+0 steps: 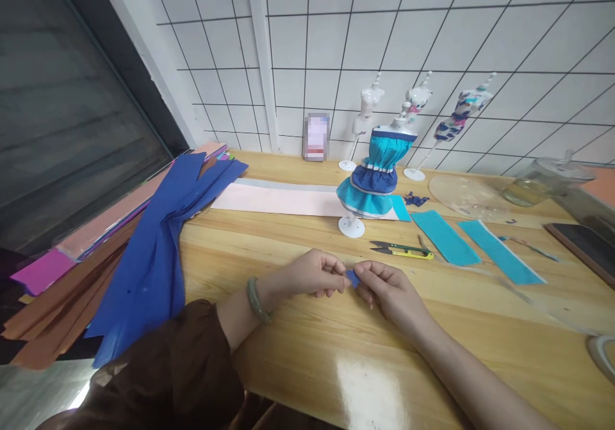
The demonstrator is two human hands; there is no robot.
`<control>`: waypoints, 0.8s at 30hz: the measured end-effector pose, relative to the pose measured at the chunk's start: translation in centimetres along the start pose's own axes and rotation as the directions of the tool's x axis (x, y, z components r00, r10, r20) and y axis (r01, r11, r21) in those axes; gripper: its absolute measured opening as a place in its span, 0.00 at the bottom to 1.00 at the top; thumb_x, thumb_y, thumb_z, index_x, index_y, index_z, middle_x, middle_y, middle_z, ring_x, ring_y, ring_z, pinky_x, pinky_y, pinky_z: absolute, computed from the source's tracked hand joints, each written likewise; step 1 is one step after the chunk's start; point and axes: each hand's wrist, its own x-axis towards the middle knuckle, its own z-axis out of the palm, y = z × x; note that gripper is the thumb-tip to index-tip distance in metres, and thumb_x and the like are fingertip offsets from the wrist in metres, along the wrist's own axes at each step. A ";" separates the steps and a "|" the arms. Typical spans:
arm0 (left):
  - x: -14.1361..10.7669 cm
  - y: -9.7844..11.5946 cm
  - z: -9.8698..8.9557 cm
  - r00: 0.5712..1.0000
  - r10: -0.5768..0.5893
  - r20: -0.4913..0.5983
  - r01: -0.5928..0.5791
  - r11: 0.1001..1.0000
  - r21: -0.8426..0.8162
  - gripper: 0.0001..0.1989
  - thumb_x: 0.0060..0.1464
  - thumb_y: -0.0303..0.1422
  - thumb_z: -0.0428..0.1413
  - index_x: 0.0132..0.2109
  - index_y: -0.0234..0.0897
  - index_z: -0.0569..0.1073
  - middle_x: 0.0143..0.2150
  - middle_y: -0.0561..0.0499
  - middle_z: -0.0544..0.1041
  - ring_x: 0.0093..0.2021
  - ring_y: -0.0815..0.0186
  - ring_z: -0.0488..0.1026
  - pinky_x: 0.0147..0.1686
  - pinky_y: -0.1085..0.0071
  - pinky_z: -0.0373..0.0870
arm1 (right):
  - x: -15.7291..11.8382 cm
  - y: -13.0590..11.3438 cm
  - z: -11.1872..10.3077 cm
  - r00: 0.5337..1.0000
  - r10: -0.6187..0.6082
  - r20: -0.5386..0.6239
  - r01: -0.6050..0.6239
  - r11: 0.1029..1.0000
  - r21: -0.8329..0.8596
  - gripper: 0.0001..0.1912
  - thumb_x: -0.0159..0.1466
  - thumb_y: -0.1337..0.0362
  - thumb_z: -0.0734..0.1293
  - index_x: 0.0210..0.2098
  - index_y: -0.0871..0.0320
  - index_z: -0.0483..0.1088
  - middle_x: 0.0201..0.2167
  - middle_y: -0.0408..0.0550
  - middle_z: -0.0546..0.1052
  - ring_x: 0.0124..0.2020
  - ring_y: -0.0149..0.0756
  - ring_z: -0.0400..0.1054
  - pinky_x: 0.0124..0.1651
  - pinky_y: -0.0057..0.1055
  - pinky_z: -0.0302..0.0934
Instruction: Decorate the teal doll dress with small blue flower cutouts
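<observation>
Small blue piece held between two hands at a wooden table [288, 359]. The blue piece [353, 279] lies between the fingertips, near the middle of the scene and on the near side of a small dress stand [352, 227] bearing a ruffled dress [379, 177]. Most of it is covered by the fingers, so its full outline cannot be told.

Possible faults: the piece offers little to hold, and would probably slip or crease if either pinch loosened or the two pulled unevenly. The yellow-handled snips [408, 253] lie just beyond the right hand, blades toward the left; a careless reach to the far side could bring the knuckles against the points. A wider sweep might also tip the stand, whose base is narrow beneath the full skirt.

Pose: the left hand [323, 273] comes in from the near left, a bangle [253, 298] at its wrist, thumb and forefinger pinching the piece's left edge, the other fingers curled. The right hand [387, 287], its forearm bare, comes from the near right and pinches the right edge likewise. Whether either hand rests on the table cannot be told.
</observation>
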 end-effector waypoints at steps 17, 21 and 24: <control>-0.3 0.3 0.2 0.998 0.038 -0.049 -0.037 0.999 0.014 0.20 0.46 0.49 0.56 0.29 0.33 0.70 0.18 0.56 0.67 0.15 0.77 0.61 0.15 0.78 0.54 | -0.2 -0.1 -0.1 0.984 -0.143 -0.102 0.119 0.970 -0.211 0.20 0.56 0.46 0.63 0.25 0.58 0.69 0.14 0.38 0.60 0.17 0.27 0.51 0.21 0.26 0.45; -0.1 0.4 -0.1 0.985 0.095 -0.147 -0.105 0.993 -0.059 0.19 0.45 0.47 0.57 0.28 0.33 0.68 0.17 0.57 0.67 0.14 0.77 0.60 0.15 0.79 0.57 | -0.1 -0.2 -0.9 0.940 -0.214 -0.265 0.169 0.969 -0.180 0.17 0.57 0.49 0.64 0.29 0.57 0.69 0.19 0.40 0.65 0.19 0.28 0.54 0.22 0.26 0.48; 0.0 0.5 -0.4 0.969 0.157 -0.188 -0.189 0.968 -0.163 0.17 0.46 0.44 0.58 0.27 0.32 0.68 0.18 0.56 0.68 0.15 0.77 0.61 0.15 0.79 0.58 | 0.2 -0.2 -1.3 0.926 -0.230 -0.300 0.200 0.971 -0.128 0.16 0.57 0.50 0.65 0.29 0.58 0.69 0.25 0.43 0.69 0.19 0.26 0.54 0.22 0.27 0.49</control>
